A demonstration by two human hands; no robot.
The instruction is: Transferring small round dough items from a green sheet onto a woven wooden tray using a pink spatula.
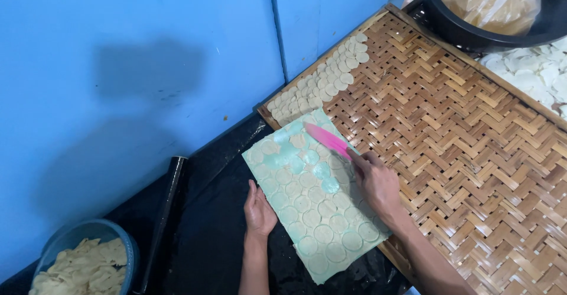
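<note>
Nearest the lens, both forearms come up from six o'clock. The left hand (258, 211) lies flat, fingers stretched, nothing in its grip, palm pressing the seven o'clock edge of the pale green board (312, 203) to pin it. The right hand (375, 181) has its grip wrapped round the handle of a pink scraper (328, 139), blade pointing towards ten o'clock and lying low over the board's upper half.

The board itself sits tilted, its right corner overlapping the rim of the woven bamboo tray (472, 135), its left part over the black plastic sheet (204, 212). Round dough discs (323, 233) cover most of it in rows; a bare green streak runs down from the blade. More discs are laid overlapping along the tray's far edge at twelve o'clock (322, 85).

To do this well, I'd judge: keep the blade nearly flat, slide under one disc's edge rather than stabbing it, and keep that left palm firm so the board doesn't skate. The discs look thin and liable to tear.

At eight o'clock, a blue bowl (88, 259) of pale chips; at two o'clock, a black tub (466, 29) with a filled plastic bag.
</note>
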